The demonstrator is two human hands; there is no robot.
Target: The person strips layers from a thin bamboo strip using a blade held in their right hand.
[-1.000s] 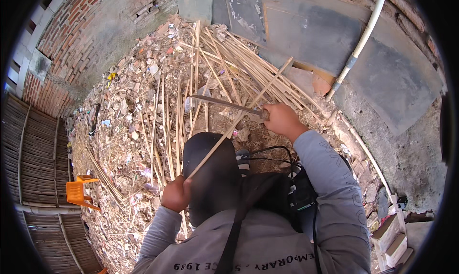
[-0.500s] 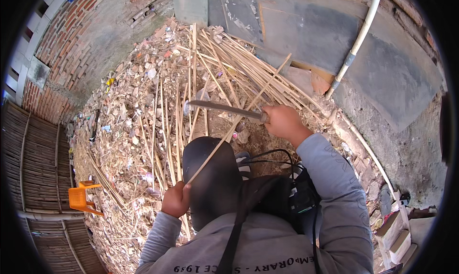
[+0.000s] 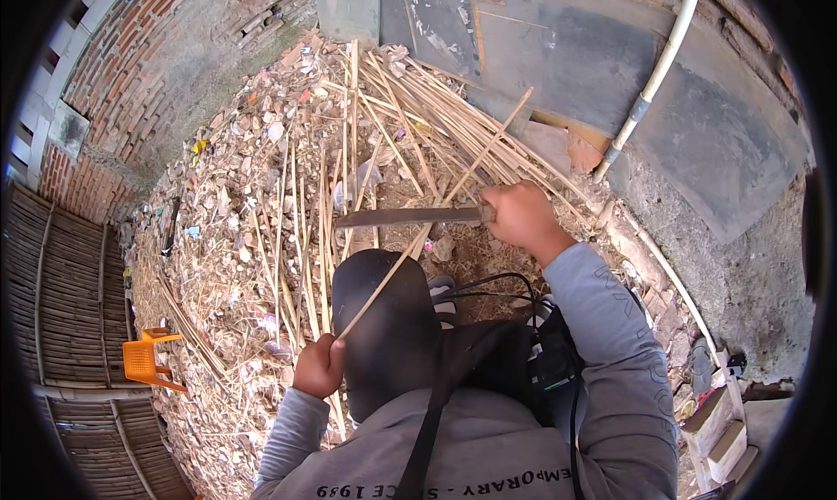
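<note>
My left hand (image 3: 319, 366) is closed around the near end of a long thin bamboo strip (image 3: 380, 287). The strip slants up to the right across my dark-clad knee (image 3: 384, 326), its far end near the heap of strips. In my closed right hand (image 3: 526, 220) is the handle of a machete (image 3: 410, 217). Its long dark blade points left, roughly level, and crosses the held strip; whether the edge touches it I cannot tell. The handle is mostly hidden in my fist.
A pile of bamboo strips (image 3: 471, 125) lies ahead, with more strips (image 3: 305, 265) on the littered ground at left. An orange plastic chair (image 3: 144, 361) stands far left. Brick wall (image 3: 148, 90), grey panels (image 3: 558, 55) and a white pipe (image 3: 654, 77) border the area.
My right hand has risen slightly, and the machete blade has swung from slanting to nearly level, its tip lower. My left hand and the strip have barely shifted.
</note>
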